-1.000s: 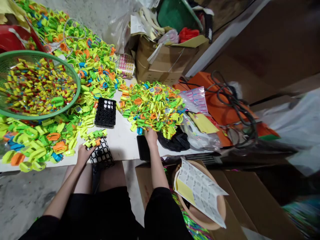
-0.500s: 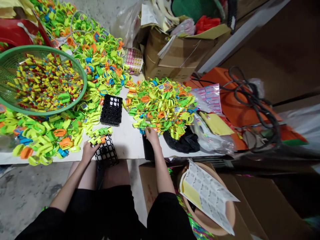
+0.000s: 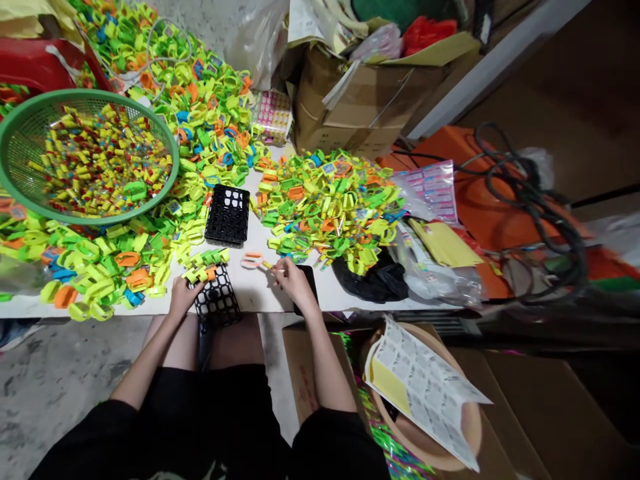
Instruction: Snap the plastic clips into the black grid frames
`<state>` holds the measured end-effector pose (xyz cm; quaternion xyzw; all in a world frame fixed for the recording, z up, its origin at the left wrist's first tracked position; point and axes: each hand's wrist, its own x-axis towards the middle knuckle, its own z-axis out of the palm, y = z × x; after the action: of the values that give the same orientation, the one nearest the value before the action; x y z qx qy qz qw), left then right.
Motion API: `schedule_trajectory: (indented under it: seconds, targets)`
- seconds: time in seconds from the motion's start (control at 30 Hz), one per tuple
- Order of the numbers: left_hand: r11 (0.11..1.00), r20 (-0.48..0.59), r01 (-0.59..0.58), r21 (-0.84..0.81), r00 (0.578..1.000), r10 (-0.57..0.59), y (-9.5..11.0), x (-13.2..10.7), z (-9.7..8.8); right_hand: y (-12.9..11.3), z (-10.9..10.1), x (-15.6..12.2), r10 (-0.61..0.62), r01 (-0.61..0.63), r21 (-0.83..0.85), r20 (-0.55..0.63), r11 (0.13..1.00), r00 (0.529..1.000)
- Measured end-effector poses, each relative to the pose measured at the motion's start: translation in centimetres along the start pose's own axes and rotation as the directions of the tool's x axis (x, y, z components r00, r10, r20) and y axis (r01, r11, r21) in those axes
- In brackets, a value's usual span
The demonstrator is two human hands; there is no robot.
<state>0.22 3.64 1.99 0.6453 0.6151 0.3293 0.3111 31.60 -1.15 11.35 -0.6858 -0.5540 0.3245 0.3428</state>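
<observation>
My left hand (image 3: 181, 298) is closed at the left edge of a black plastic grid tray (image 3: 220, 303) that juts over the table's front edge. Across the far end of this tray lies a row of yellow, green and orange plastic toy watches (image 3: 204, 269). To the right, my right hand (image 3: 294, 285) pinches an orange toy watch (image 3: 254, 260) with a small yellow part at its near end, held over the white tabletop. Beyond that hand is a heap of similar toy watches (image 3: 325, 207). A dark flat phone-like object (image 3: 310, 283) lies partly under my right wrist.
A second black grid tray (image 3: 227, 215) sits farther back. On the left, a green basket (image 3: 176, 157) of small yellow-and-red tubes stands amid more toy watches. Cardboard box (image 3: 360, 110) behind; black bag (image 3: 373, 277) at right; below it, a round tub (image 3: 470, 433) with printed sheets.
My right hand has come away from the heap's near edge, moving left and slightly nearer, with an orange toy watch in its fingers. My left hand stays at the tray.
</observation>
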Motion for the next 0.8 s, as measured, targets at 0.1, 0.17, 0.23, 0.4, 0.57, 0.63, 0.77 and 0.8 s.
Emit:
schedule_trajectory:
  seconds: [0.1,0.17,0.23,0.4,0.57,0.63,0.77,0.8]
  targets:
    - [0.998,0.0,-0.031,0.048,1.0,0.031,-0.2,-0.1,0.1,0.3,2.6,0.4,0.04,-0.042,0.226,0.01,0.973,0.999]
    - [0.997,-0.004,-0.03,0.067,1.0,0.03,-0.3,-0.2,0.1,0.1,4.8,0.8,0.062,-0.076,0.354,0.051,0.932,0.997]
    - [0.997,-0.002,-0.038,0.063,0.999,0.038,-0.4,-0.2,0.2,-0.5,7.0,1.0,0.051,-0.098,0.424,0.121,0.9,0.991]
    - [0.997,-0.007,-0.059,0.04,0.998,0.059,-0.4,-0.1,0.2,-2.4,11.4,1.5,-0.03,-0.054,0.449,0.178,0.892,0.984]
    - [0.996,-0.004,-0.04,0.08,0.999,0.04,-0.7,-0.1,0.2,-2.4,14.6,2.2,0.087,-0.199,0.5,0.238,0.843,0.967]
    - [0.996,-0.001,-0.033,0.084,0.999,0.034,-0.7,-0.1,0.2,-2.0,15.4,2.4,0.083,-0.168,0.501,0.187,0.849,0.979]
    - [0.995,0.012,-0.017,0.097,1.0,0.015,-0.7,-0.1,0.2,-1.2,15.9,2.4,-0.022,-0.004,0.42,0.056,0.908,0.998]
    - [0.995,0.015,-0.014,0.102,1.0,0.012,-0.7,-0.1,0.2,-1.1,15.9,2.3,-0.073,0.049,0.376,0.05,0.925,0.996]
